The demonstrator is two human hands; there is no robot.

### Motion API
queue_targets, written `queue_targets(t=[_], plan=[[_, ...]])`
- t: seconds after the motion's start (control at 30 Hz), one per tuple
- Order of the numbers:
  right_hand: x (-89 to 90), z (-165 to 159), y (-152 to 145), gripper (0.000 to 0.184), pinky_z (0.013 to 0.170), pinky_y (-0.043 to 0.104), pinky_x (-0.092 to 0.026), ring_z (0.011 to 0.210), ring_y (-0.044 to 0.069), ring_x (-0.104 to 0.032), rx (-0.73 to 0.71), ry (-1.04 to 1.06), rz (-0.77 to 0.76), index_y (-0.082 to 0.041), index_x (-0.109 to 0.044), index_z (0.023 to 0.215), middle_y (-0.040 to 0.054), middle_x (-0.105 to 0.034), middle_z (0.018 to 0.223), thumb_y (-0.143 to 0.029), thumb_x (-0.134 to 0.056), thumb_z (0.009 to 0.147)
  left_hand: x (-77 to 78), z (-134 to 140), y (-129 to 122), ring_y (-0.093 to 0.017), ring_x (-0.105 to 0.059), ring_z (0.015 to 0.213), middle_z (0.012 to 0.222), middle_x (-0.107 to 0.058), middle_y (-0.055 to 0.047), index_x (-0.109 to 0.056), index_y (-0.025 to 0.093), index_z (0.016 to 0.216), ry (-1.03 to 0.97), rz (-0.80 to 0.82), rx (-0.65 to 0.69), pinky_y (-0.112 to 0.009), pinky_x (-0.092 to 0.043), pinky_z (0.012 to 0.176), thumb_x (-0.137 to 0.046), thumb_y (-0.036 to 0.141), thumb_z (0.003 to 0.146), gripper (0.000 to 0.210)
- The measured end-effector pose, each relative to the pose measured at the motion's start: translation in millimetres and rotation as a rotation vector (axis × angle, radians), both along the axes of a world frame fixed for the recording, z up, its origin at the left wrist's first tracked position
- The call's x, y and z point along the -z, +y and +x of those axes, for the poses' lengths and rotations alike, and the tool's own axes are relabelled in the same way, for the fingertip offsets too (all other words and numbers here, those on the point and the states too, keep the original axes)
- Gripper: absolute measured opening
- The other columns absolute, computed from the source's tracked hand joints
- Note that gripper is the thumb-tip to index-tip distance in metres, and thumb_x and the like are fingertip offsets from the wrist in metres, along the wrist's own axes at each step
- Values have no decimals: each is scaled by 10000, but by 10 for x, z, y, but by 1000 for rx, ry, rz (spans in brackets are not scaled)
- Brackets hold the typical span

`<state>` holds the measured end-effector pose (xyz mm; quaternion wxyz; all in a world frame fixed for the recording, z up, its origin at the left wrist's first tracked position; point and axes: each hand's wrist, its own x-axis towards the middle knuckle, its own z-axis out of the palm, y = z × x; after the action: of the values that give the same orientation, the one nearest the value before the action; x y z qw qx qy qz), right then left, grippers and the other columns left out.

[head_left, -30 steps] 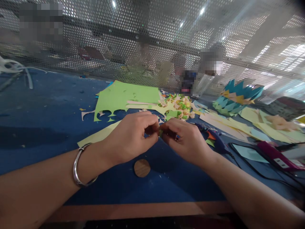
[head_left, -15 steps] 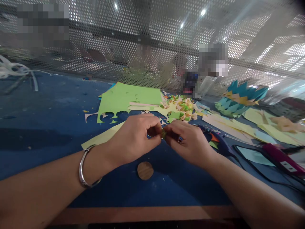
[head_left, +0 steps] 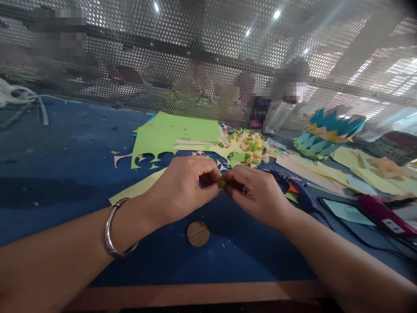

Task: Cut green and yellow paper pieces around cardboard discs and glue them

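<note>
My left hand [head_left: 185,187] and my right hand [head_left: 260,193] meet fingertip to fingertip above the blue table. Pinched between them is a small yellow-green paper piece [head_left: 222,182]; the fingers cover most of it, so its full shape is hidden. A round wooden disc [head_left: 198,234] lies flat on the table just below the hands. Beyond the fingers sits a pile of small folded paper pieces [head_left: 252,145] in green, yellow and peach. Partly under my left wrist is a pale yellow paper strip [head_left: 137,187].
A green sheet [head_left: 182,128] with round cut-outs lies at the back. To the right are a dark glue gun [head_left: 304,195] with a cable, a magenta power strip [head_left: 384,215], paper strips [head_left: 312,171] and a zigzag teal paper basket [head_left: 325,134]. A perforated metal screen [head_left: 146,87] stands behind.
Both hands keep their pinch on the small paper piece, with only a slight shift of the fingers. The whole view has moved very slightly; the table items lie as before.
</note>
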<state>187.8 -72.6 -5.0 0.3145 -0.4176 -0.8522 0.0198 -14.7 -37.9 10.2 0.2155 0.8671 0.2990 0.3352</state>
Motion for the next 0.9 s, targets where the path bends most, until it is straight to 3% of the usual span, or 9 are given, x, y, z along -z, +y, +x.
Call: queue_targets(t=[0.27,0.9], plan=[[-13,17,-6,115,629,236,-390,670,121,-536,-10,11,15,-176,-595,813,-5,-576,725,-73,-568,858,7,12,-6,-142,-626,719,792,-684,-11,-666,179,769,1,-26,11,-274,-495,665,-601,86,777,113],[5,-4,33,130,619,228,-395,665,117,-543,22,38,-23,-173,-626,814,-7,-591,718,-53,-580,832,-1,10,20,-151,-602,744,809,-654,-25,-665,169,784,72,80,10,-285,-470,685,-589,89,787,110]])
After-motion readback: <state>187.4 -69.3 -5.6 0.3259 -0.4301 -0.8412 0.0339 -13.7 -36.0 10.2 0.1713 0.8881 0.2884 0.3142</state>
